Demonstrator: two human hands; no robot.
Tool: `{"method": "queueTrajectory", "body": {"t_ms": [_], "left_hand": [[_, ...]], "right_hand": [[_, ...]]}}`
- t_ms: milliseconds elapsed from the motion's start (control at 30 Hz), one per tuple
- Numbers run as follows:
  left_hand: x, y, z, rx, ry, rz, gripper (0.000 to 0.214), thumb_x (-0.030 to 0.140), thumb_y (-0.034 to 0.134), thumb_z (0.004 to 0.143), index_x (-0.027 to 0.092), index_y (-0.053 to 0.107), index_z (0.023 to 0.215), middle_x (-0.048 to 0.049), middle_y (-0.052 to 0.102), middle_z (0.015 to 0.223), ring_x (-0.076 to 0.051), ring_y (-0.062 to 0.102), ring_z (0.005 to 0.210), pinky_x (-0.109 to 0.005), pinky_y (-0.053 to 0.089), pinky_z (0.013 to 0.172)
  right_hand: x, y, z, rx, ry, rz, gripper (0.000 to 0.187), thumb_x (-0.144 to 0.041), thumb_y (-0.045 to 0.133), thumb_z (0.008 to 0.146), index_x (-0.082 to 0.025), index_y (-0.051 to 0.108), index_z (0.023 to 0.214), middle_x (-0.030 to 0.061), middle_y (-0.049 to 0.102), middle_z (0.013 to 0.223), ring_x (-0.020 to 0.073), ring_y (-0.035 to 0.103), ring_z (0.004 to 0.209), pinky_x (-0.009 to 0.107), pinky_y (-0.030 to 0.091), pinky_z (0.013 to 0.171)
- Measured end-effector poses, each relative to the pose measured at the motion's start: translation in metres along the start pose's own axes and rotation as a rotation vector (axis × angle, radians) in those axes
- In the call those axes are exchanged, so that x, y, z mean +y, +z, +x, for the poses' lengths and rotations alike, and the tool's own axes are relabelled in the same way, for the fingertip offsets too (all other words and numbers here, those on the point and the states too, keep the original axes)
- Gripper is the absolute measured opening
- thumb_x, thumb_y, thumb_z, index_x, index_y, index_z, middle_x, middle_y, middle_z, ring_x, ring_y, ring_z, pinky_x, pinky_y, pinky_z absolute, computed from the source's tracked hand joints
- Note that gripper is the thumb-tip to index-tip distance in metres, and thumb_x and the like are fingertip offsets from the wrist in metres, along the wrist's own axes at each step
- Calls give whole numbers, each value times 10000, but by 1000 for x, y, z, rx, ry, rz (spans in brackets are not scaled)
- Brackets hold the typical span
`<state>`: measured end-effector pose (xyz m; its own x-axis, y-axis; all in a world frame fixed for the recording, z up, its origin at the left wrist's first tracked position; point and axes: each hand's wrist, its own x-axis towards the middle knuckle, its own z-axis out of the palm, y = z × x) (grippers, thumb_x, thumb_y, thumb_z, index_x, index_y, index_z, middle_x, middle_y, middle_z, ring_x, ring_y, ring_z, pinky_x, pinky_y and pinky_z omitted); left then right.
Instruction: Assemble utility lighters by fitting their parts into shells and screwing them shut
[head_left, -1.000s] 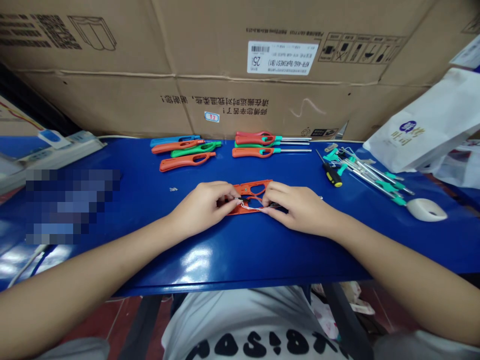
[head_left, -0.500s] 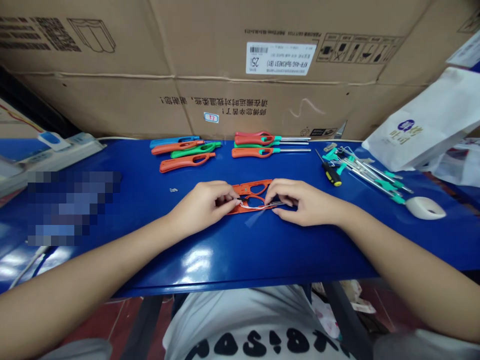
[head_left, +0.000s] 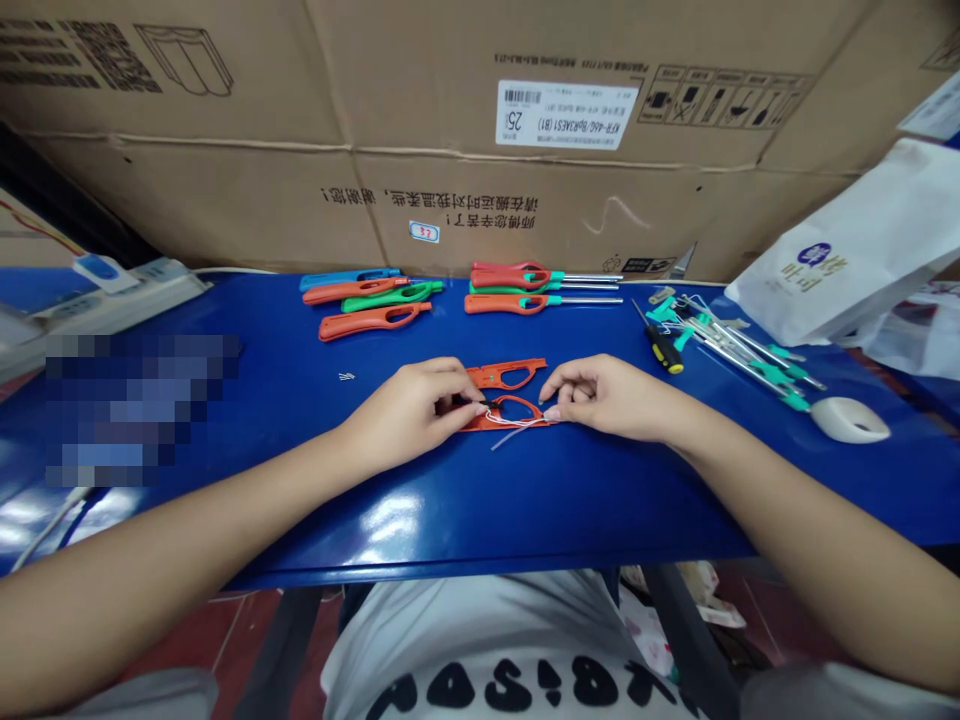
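Two orange lighter casing halves lie in front of me, the upper half [head_left: 517, 376] apart from the lower half [head_left: 536, 423]. My left hand [head_left: 424, 408] is closed in a pinch over the left end of the lower half, on a small black part [head_left: 491, 405] with white wires [head_left: 510, 422]. My fingers hide most of that part. At the right end, my right hand [head_left: 600, 400] pinches the white wires between thumb and finger. A thin clear tube [head_left: 514, 435] slants down to the left from there, over the blue table.
Several casings [head_left: 375, 322] and assembled lighters [head_left: 517, 303] lie along the cardboard box [head_left: 420, 120]. To the right are a black-and-yellow screwdriver [head_left: 661, 345], a pile of metal tubes with teal parts [head_left: 739, 345] and a white mouse [head_left: 850, 419]. Small screws [head_left: 346, 377] lie left.
My right fingers have shifted slightly and uncovered the right ends of the casing halves. The clear tube, blurred before, shows sharply now. My left hand stays in its pinch.
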<state>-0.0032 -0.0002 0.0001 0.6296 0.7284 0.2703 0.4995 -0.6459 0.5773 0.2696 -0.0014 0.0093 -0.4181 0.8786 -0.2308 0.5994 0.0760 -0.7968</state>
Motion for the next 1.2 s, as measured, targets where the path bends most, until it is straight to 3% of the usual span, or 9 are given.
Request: {"method": "queueTrajectory", "body": {"t_ms": [133, 300, 400, 533, 700, 833, 967, 1200], "left_hand": [[1, 1, -1, 14, -20, -33, 92, 229, 694, 906, 176, 769, 908, -27, 674, 874, -102, 600, 670, -221, 446, 618], [1, 3, -1, 28, -3, -68, 104, 219, 698, 910, 183, 787, 950, -33, 692, 892, -102, 614, 679, -217, 466, 624], [2, 5, -1, 25, 25, -83, 116, 224, 703, 912, 179, 798, 961, -39, 704, 895, -110, 641, 706, -219, 487, 647], [4, 11, -2, 34, 59, -107, 135, 224, 701, 915, 165, 802, 982, -56, 718, 903, -131, 677, 751, -229, 515, 678], [5, 12, -3, 16, 115, -100, 137, 208, 686, 924, 167, 798, 993, -51, 742, 886, -134, 680, 770, -234, 520, 708], [7, 7, -3, -47, 131, -65, 195, 188, 679, 918, 169, 775, 1087, -36, 739, 893, -99, 632, 671, -212, 495, 642], [9, 4, -4, -55, 134, -59, 281, 166, 670, 907, 150, 725, 1183, -17, 737, 843, -94, 622, 632, -209, 501, 640], [8, 2, -3, -118, 120, -32, 370, 194, 732, 866, 140, 696, 1230, -13, 718, 852, -109, 621, 660, -218, 496, 637]], "right_hand": [[-2, 1, -3, -20, 6, -37, 194, -334, 726, 774, -155, 693, 841, -33, 531, 607, 100, 446, 555, 236, 361, 516], [-3, 0, -7, -140, -54, 17, 236, -362, 724, 802, -155, 681, 906, -48, 516, 651, 79, 410, 539, 220, 326, 496], [-6, 7, -7, -14, -154, -40, 246, -375, 703, 837, -154, 687, 945, -29, 562, 722, 64, 392, 522, 219, 323, 494], [-8, 24, -3, 165, -414, -187, 216, -309, 742, 833, -179, 714, 1002, 8, 659, 869, 66, 420, 557, 221, 369, 547], [-4, 35, 1, 160, -579, -241, 108, -216, 678, 912, -184, 740, 994, 26, 727, 855, 97, 537, 609, 235, 441, 613], [1, 32, -1, 158, -677, -293, 180, -194, 635, 950, -180, 753, 1086, 67, 743, 984, 146, 677, 827, 259, 517, 739], [3, 28, -4, 131, -704, -391, 235, -197, 594, 979, -180, 757, 1148, 80, 730, 1035, 161, 691, 883, 273, 526, 775], [2, 22, -7, 136, -765, -523, 243, -208, 570, 996, -190, 769, 1135, 60, 728, 981, 133, 653, 777, 245, 476, 676]]}}
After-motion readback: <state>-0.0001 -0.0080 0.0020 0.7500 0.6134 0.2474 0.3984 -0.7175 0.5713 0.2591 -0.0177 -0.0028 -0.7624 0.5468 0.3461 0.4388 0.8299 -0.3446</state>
